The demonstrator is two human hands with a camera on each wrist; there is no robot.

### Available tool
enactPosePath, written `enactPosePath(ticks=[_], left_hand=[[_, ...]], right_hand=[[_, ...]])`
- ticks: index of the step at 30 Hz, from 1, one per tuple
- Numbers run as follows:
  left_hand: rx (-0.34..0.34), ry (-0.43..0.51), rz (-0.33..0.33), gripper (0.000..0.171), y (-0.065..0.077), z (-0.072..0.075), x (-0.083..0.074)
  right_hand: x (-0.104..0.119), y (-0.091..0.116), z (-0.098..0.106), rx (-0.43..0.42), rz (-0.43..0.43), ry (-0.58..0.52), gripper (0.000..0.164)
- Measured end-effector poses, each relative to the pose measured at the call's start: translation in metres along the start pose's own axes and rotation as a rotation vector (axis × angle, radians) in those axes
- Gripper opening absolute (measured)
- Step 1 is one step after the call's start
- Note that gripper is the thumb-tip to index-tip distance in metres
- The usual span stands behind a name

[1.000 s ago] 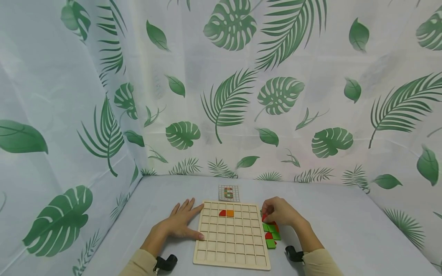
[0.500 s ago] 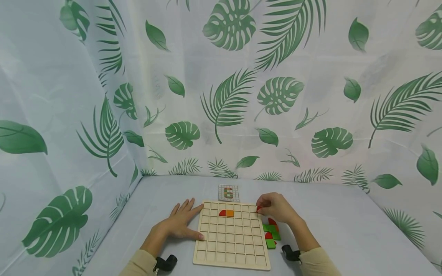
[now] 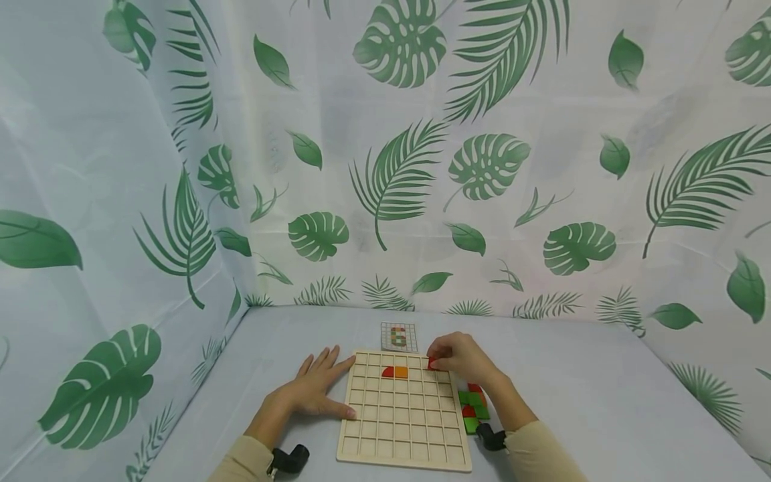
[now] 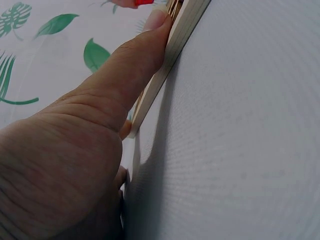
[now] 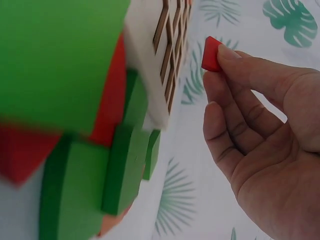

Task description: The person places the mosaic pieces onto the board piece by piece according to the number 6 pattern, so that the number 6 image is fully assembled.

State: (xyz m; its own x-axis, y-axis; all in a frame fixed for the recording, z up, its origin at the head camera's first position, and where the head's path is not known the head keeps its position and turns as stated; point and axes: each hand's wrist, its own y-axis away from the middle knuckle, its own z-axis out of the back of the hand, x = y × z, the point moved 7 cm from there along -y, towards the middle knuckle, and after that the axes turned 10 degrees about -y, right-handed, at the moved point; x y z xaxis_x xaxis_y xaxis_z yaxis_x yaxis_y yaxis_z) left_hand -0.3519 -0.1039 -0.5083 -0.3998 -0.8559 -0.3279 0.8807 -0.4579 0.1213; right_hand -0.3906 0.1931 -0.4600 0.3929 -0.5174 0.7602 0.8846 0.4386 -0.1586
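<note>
The textured tabletop [image 3: 620, 402] carries a square-celled wooden board [image 3: 403, 418]. The left hand [image 3: 314, 389], fingers spread straight, touches its left edge; the right hand [image 3: 465, 362] pinches above its far-right corner. Green and red tiles [image 3: 473, 400] overlap beside its right edge; a card [image 3: 398, 337] lies past its far edge. Cells hold an orange square [image 3: 401, 372] and red quarter-round [image 3: 389, 372]; the pinched tile [image 5: 210, 55] is red.

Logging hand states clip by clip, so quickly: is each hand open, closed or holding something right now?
Left hand: open, fingers spread, touching the board.
Right hand: holding a red piece, pinched with the thumb.
</note>
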Motion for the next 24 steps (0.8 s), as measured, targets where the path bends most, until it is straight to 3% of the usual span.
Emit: enactPosePath(ticks=[11,24], left_hand=[[-0.003,-0.008,0.007,0.115,-0.004,-0.004,0.004],[-0.004,-0.010,0.013,0.115,-0.005,-0.005,0.005]], right_hand=[[0.016,-0.011,-0.019,0.072,-0.006,-0.022,0.007],[0.022,-0.016,-0.031,0.077,0.007,0.059,0.012]])
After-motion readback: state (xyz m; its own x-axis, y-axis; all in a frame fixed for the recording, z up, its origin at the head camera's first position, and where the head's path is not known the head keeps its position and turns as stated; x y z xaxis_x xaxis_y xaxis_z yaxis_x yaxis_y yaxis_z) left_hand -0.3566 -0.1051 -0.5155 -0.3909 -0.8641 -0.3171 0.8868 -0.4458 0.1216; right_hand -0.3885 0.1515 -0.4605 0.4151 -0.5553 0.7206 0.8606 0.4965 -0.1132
